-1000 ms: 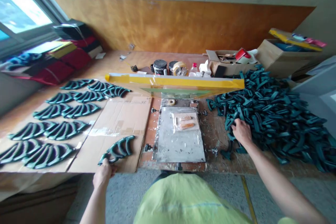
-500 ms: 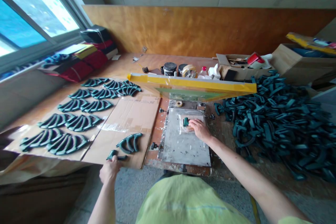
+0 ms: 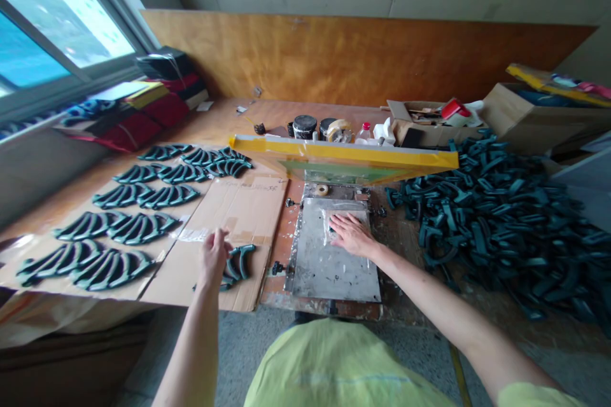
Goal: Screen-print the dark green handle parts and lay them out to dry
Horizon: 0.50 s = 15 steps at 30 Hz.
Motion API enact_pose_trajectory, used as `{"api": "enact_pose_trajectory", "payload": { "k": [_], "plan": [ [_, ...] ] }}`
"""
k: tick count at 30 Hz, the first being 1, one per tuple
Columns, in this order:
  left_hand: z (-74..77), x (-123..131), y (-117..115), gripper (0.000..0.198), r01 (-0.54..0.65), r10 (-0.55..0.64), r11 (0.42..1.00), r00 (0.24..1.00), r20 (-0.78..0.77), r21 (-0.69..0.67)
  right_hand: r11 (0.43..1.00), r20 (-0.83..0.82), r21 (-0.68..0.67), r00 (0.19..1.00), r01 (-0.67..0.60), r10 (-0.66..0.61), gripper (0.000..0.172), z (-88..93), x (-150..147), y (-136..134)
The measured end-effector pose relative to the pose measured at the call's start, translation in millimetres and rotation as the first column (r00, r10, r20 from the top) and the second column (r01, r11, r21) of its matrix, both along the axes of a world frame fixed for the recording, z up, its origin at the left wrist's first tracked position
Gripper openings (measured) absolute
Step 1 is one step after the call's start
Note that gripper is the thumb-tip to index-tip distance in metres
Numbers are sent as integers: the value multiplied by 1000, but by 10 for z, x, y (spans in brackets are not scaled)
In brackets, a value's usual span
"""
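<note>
The right hand [image 3: 352, 235] lies flat, fingers spread, over a mostly hidden dark-green piece [image 3: 331, 227] on the grey rectangular metal plate [image 3: 329, 273]. The left hand [image 3: 214, 254] curls above flat brown cardboard [image 3: 238, 203], its grip unclear; the cardboard's handwriting [image 3: 258, 186] is illegible.

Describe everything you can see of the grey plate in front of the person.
The grey plate is flat, roughly rectangular and metallic-looking, with scuffs and dark specks across its surface. It lies flat near the bench's front edge, between the cardboard and the pile of dark green parts. A pale patch sits on its far half, partly covered by the right hand, whose fingers are spread.
</note>
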<state>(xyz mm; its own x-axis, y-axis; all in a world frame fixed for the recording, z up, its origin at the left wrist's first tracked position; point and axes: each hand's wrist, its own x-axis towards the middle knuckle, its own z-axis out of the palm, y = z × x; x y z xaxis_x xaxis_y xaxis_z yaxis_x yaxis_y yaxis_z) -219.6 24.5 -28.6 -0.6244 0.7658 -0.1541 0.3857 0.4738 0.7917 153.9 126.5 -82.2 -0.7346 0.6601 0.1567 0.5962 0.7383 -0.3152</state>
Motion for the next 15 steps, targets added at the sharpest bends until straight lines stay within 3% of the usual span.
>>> {"api": "enact_pose_trajectory", "payload": {
  "k": [1, 2, 4, 6, 8, 10, 12, 13, 15],
  "plan": [
    [174, 151, 189, 64, 38, -43, 995, 998, 53, 90, 999, -27, -28, 999, -30, 29, 34, 37, 46, -16],
    [360, 318, 370, 63, 50, -103, 962, 977, 187, 269, 998, -71, -45, 997, -44, 41, 26, 82, 111, -30],
    [734, 670, 680, 63, 45, -271, 861, 884, 382, 506, 998, -184, -58, 983, 17, -27, 19, 189, 293, -33],
    [1038, 975, 880, 64, 87, -410, 813, 788, 459, 576, 980, -274, -78, 941, 183, -197, 21, 305, 514, 24],
    [1198, 1161, 939, 63, 99, -444, 801, 761, 474, 590, 921, -314, -129, 865, 369, -391, 24, 413, 730, 144],
    [1193, 1200, 852, 63, 85, -423, 808, 771, 475, 582, 846, -346, -193, 773, 497, -532, 26, 513, 891, 301],
    [1054, 1124, 648, 66, 73, -382, 841, 782, 493, 536, 791, -398, -237, 686, 565, -609, 29, 610, 945, 460],
    [951, 1067, 522, 67, 89, -362, 872, 780, 510, 482, 782, -429, -242, 660, 574, -617, 29, 658, 923, 532],
    [706, 964, 264, 68, 156, -326, 930, 769, 549, 333, 818, -470, -192, 681, 542, -561, 31, 743, 778, 659]
  ]
}}
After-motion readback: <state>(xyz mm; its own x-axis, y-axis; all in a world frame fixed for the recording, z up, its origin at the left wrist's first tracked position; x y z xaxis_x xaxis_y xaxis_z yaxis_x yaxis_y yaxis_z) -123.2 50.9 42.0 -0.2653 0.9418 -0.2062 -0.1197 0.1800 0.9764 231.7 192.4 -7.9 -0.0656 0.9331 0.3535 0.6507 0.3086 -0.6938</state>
